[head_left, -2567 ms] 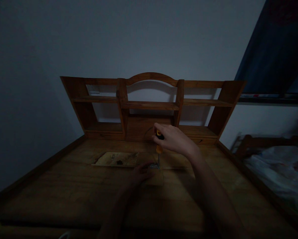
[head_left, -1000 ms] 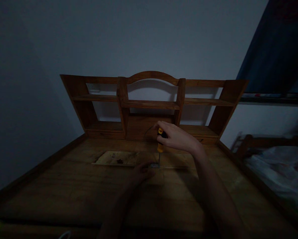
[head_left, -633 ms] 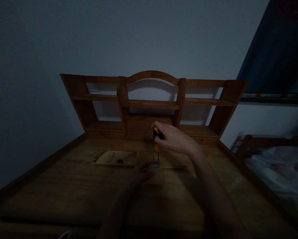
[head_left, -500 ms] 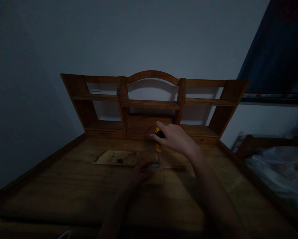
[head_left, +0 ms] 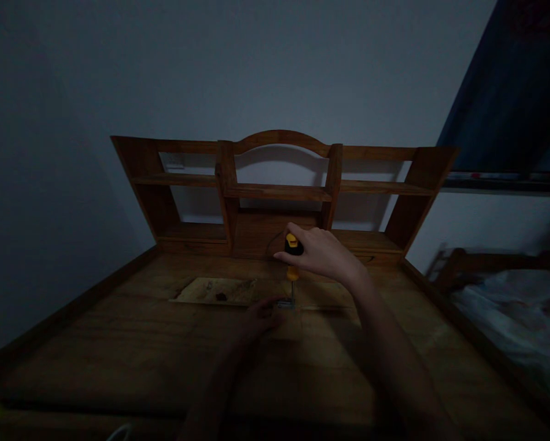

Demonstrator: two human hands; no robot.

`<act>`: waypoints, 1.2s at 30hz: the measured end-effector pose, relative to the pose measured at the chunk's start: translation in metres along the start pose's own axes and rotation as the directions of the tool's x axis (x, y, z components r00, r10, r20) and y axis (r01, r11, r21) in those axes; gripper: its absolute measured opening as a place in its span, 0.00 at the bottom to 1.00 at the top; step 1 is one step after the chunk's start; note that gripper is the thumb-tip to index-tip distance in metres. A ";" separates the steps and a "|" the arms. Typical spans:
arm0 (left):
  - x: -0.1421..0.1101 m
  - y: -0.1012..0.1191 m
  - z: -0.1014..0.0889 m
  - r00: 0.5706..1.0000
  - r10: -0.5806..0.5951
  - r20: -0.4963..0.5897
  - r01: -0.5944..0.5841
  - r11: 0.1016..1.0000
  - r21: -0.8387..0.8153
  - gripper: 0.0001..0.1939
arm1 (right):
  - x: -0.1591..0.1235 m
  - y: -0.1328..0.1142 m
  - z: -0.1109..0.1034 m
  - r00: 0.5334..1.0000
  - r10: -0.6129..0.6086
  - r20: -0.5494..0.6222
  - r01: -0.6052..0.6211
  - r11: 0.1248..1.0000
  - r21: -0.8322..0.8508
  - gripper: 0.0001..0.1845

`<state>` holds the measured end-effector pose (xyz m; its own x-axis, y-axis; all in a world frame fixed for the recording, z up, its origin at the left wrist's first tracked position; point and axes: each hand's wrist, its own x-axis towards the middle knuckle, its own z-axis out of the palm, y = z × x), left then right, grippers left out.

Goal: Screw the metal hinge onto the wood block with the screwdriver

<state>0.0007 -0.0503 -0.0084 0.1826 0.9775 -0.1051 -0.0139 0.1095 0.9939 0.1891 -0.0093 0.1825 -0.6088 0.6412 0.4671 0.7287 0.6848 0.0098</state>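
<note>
My right hand (head_left: pixel 323 254) is closed round the yellow and black handle of a screwdriver (head_left: pixel 293 262), which stands upright with its tip down on a small metal fitting (head_left: pixel 284 303). That fitting lies on a small wooden block (head_left: pixel 290 327) on the desk top. My left hand (head_left: pixel 259 317) rests low beside the fitting, fingers curled against it and the block; the dim light hides how firmly it grips. A flat pale wooden board (head_left: pixel 215 292) lies just left of the fitting.
The wooden desk (head_left: pixel 119 343) carries a shelf unit (head_left: pixel 279 193) with an arched top along its back edge, against a plain wall. A raised rim runs down both desk sides. At right stands a bed (head_left: pixel 509 300) with light bedding.
My right hand's fingers have shifted round the screwdriver handle between frames, turning it in place. The left hand and the fitting have stayed where they were.
</note>
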 end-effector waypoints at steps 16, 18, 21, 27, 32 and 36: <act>0.004 -0.006 0.000 0.998 0.068 0.005 -0.068 0.996 0.063 0.21 | -0.002 0.001 -0.006 1.000 0.002 0.027 -0.002 1.000 0.024 0.22; 0.003 -0.005 0.002 0.997 0.070 -0.016 -0.068 0.995 0.079 0.21 | -0.002 0.002 -0.006 1.000 0.004 0.027 -0.005 1.000 0.028 0.21; 0.000 -0.002 0.005 0.996 0.081 -0.029 -0.077 0.990 0.121 0.21 | -0.002 0.003 -0.006 1.000 0.000 0.012 0.000 1.000 0.022 0.20; 0.001 -0.005 0.004 0.997 0.080 -0.011 -0.079 0.991 0.107 0.21 | -0.003 0.008 -0.012 0.999 0.023 -0.048 -0.023 1.000 -0.001 0.19; 0.002 -0.006 0.001 0.998 0.068 0.017 -0.069 0.997 0.041 0.24 | -0.003 0.006 -0.018 0.997 0.032 -0.064 -0.028 0.997 0.066 0.17; 0.002 -0.003 0.003 0.999 -0.003 -0.055 0.003 1.000 -0.014 0.32 | -0.003 0.000 -0.017 0.996 -0.004 -0.085 0.012 0.995 0.100 0.17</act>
<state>0.0038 -0.0497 -0.0115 0.1288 0.9855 -0.1101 -0.0273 0.1145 0.9930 0.1964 -0.0168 0.1957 -0.5827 0.6068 0.5406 0.6859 0.7240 -0.0732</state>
